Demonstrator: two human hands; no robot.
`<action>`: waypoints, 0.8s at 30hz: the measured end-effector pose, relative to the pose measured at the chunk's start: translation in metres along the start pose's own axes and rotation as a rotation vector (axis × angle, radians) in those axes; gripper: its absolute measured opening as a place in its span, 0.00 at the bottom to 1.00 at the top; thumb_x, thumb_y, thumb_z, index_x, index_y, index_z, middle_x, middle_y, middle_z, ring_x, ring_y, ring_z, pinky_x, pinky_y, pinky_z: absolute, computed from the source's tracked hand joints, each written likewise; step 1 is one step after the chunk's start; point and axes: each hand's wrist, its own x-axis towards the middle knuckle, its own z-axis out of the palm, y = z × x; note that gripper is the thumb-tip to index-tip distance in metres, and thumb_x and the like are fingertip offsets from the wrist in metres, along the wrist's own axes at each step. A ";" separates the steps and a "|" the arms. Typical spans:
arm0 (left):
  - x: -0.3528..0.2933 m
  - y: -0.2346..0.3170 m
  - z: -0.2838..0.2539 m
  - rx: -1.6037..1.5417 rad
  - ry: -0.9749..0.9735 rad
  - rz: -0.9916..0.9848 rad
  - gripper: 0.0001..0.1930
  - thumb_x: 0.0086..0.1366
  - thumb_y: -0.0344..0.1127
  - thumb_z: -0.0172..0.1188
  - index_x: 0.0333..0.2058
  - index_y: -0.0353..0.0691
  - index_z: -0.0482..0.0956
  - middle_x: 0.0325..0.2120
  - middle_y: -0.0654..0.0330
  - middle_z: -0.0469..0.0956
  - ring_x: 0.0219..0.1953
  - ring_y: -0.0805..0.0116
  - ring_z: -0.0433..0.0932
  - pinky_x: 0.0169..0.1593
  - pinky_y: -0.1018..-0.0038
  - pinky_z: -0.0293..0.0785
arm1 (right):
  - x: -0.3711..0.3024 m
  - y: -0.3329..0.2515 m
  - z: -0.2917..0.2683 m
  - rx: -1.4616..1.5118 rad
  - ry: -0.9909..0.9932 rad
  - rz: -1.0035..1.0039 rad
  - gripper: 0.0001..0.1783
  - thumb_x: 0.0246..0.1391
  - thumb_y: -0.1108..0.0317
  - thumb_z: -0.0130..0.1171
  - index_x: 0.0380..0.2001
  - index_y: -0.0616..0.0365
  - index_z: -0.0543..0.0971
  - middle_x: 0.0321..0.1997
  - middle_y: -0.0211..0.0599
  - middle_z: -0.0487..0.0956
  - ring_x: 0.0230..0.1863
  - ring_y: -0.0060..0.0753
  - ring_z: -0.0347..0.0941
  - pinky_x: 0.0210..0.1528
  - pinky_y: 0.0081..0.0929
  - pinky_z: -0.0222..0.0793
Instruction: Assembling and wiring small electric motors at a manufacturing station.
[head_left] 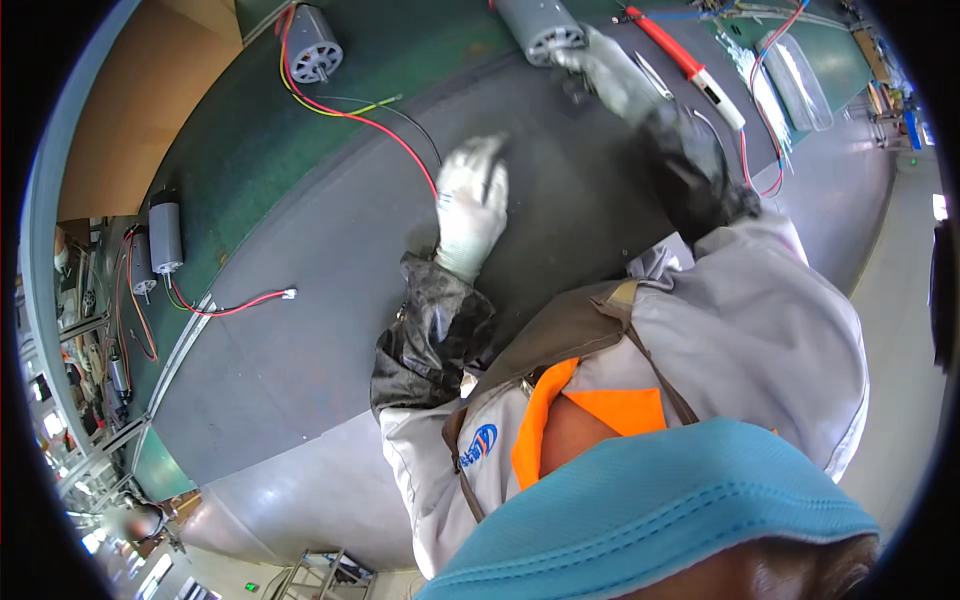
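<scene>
Table (290, 350) comes first, since it is the biggest thing we see: its top is dark grey, with green toward the far side. Big brown board (150, 100) is by the far left edge of the surface. A clear box (800, 85) sits toward the far right corner.

We have white gloves on. Our right hand (620, 80) reaches toward the far edge, its fingers at the front end of a round grey motor (545, 22). We cannot tell if they are squeezing it. Our left hand (470, 205) is over the middle of the surface, with its fingers a bit bent, too blurry to tell if they pinch anything.

A second motor (314, 50) is left of the first, and a third motor (166, 235) is near the left edge. A red and white tool (690, 65) lies just right of our right hand. A red wire (412, 152) runs from the second motor to our left hand. Smallest is a white plug (289, 293).

We think this step is handling the first motor. The next move calls for a firm hold on its smooth, round side.
</scene>
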 end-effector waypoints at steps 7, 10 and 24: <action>0.018 0.010 0.001 0.156 -0.027 -0.011 0.40 0.58 0.29 0.66 0.67 0.31 0.59 0.63 0.39 0.65 0.65 0.40 0.64 0.68 0.54 0.62 | -0.196 0.047 0.029 0.140 -0.056 0.221 0.41 0.52 0.81 0.64 0.69 0.65 0.60 0.47 0.30 0.78 0.43 0.17 0.74 0.48 0.19 0.73; 0.006 -0.005 0.000 0.140 -0.118 0.068 0.42 0.52 0.22 0.62 0.68 0.32 0.59 0.63 0.38 0.64 0.64 0.39 0.64 0.67 0.54 0.63 | -0.214 0.035 0.025 0.069 -0.358 0.327 0.45 0.52 0.79 0.64 0.72 0.60 0.57 0.46 0.29 0.78 0.41 0.17 0.74 0.45 0.20 0.74; 0.019 0.015 -0.032 0.987 -0.217 0.289 0.27 0.57 0.34 0.63 0.58 0.49 0.77 0.27 0.65 0.79 0.38 0.66 0.79 0.62 0.49 0.66 | -0.076 0.035 0.013 -1.187 -0.007 -1.028 0.24 0.54 0.68 0.53 0.56 0.58 0.76 0.38 0.46 0.78 0.44 0.49 0.76 0.58 0.46 0.68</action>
